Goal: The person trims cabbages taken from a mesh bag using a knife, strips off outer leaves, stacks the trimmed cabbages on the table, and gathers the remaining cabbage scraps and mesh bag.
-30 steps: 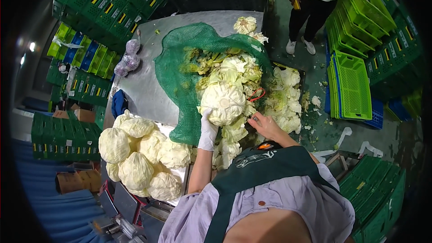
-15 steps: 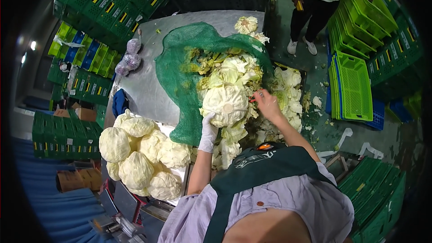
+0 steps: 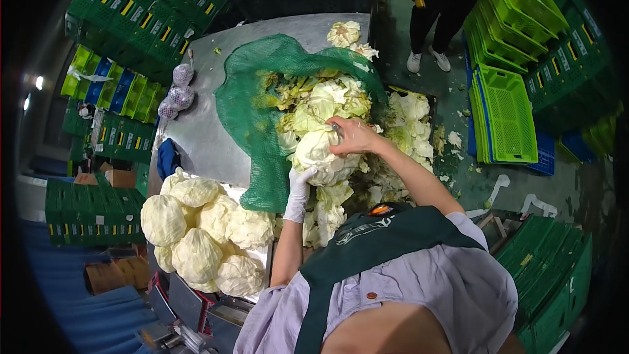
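We have a grey metal table [image 3: 216, 144] under most of this. Green mesh bag [image 3: 239, 101] lies spread across it, its edge just beside the left wrist; any sideways pull could snag there. Pile of pale cabbages [image 3: 195, 252] sits at our near left, heads leaning on one another, so a forearm bump could set one rolling. Loose leaves [image 3: 334, 95] heap up within the mesh's curve: soft, uneven backing, likely to shift under load. Held cabbage [image 3: 321, 160] is at the near side of that heap, between both hands. Left hand [image 3: 299, 190], gloved, is clamped on its lower left; round head, one-sided support, so a hard push could twist it loose. Right hand [image 3: 356, 136], bare, is over its top, thumb and fingers closed around a small grey object [image 3: 337, 130]. We can't make out its edge; if sharp, a slip off the smooth leaf could send it toward the glove
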Action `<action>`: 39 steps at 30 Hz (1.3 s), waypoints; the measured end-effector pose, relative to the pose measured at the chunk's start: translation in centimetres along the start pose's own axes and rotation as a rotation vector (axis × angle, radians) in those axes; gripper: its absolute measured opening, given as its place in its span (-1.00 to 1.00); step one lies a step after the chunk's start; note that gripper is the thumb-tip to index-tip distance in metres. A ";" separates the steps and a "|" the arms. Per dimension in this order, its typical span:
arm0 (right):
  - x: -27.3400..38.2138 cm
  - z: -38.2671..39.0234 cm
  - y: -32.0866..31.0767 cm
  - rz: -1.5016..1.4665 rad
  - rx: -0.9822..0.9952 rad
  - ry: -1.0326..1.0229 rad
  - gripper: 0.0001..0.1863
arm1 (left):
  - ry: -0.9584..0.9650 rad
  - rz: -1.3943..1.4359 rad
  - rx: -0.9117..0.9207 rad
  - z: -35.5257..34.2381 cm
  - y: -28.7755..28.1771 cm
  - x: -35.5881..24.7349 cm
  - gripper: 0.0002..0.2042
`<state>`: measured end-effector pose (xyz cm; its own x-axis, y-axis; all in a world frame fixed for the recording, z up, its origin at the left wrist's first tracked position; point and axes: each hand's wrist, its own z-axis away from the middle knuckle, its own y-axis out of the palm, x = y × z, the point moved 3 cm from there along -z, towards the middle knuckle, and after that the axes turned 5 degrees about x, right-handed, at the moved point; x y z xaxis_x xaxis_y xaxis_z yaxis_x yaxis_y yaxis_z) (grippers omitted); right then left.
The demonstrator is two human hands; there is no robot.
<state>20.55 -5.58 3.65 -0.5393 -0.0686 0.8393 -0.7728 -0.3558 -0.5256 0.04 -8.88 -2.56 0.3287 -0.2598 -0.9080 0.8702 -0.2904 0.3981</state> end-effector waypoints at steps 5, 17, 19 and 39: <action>-0.2 0.0 -1.7 0.084 0.070 -0.063 -0.26 | -0.058 -0.073 0.063 -0.4 0.1 -0.6 -0.41; -3.5 -1.6 -3.2 0.122 -0.091 -0.141 -0.68 | -0.043 -0.120 0.144 -0.3 -0.3 -0.6 -0.29; -3.9 -1.8 -2.8 0.097 -0.203 0.043 -0.68 | -0.081 -0.093 0.130 -0.2 -1.0 -0.3 -0.29; -6.3 -0.7 0.4 -0.074 -0.462 0.013 -0.74 | -0.154 0.154 0.116 -0.1 -2.3 1.0 -0.31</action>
<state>23.41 -4.68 -1.94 -0.4785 -0.0460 0.8769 -0.8760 0.0934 -0.4732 -1.58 -8.43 -4.38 0.3868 -0.4441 -0.8082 0.7631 -0.3379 0.5509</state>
